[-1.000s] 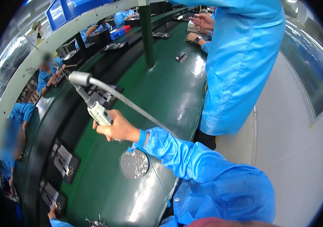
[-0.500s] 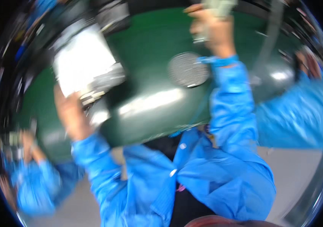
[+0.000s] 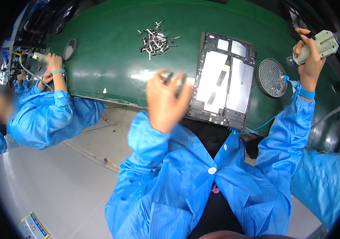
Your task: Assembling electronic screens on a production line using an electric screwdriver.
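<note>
Slanting lengthwise, the screwdriver [image 3: 326, 44] points left, gripped in right hand [image 3: 312, 67]; left hand [image 3: 166, 101] half-spread, empty

The glossy green counter [image 3: 106, 47] curves across the frame's upper half. On it lie a heap of small metal pieces [image 3: 156, 43] at upper centre, an opened flat device [image 3: 239, 85] right of centre, a round dimpled dish [image 3: 271, 75] just beside it, and another dish [image 3: 70, 49] upper left.

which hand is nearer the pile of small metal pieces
Left. The left hand is on the near side of the pile; the right hand is far to its right, past the open device, holding a pale tool.
</note>
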`<act>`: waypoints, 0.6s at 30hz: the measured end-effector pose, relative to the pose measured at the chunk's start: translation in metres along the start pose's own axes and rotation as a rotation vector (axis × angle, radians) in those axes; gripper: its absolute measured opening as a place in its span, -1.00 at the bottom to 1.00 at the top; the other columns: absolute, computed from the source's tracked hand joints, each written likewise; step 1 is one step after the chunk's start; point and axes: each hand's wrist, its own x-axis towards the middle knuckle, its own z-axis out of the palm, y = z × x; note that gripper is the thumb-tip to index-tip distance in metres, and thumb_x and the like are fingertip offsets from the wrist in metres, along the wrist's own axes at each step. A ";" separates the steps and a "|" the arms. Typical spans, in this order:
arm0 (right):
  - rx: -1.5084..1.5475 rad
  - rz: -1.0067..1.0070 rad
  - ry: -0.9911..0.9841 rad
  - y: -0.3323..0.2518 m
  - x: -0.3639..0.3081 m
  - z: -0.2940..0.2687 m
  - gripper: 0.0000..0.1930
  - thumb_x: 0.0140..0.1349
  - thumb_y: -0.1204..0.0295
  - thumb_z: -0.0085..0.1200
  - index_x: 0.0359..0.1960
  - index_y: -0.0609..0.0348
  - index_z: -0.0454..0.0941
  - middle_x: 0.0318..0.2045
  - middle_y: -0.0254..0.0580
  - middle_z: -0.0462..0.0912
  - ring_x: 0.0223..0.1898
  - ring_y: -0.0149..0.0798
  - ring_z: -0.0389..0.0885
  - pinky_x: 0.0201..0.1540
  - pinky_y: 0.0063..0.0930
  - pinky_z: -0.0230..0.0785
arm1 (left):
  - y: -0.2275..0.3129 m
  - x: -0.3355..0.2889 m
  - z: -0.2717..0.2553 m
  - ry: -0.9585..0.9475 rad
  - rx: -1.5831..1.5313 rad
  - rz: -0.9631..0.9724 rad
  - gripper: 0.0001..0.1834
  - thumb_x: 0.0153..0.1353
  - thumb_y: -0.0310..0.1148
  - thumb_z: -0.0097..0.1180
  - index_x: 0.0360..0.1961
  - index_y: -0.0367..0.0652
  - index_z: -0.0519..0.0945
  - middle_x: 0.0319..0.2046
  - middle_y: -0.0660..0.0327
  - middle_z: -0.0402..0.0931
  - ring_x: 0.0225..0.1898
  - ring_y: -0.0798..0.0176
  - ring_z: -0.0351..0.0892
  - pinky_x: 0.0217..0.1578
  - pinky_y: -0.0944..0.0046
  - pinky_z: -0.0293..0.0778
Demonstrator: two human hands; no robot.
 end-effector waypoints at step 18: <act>0.025 -0.045 -0.050 -0.010 -0.023 0.027 -0.87 0.24 0.49 0.13 -0.28 0.29 0.67 -0.59 -0.26 0.62 -0.73 -0.43 0.49 -0.66 -0.57 0.30 | -0.200 0.205 -0.086 -0.221 0.273 0.184 -0.80 0.36 -0.33 0.29 -0.13 -0.25 0.70 -0.25 0.17 0.72 -0.18 0.35 0.66 -0.13 0.29 0.55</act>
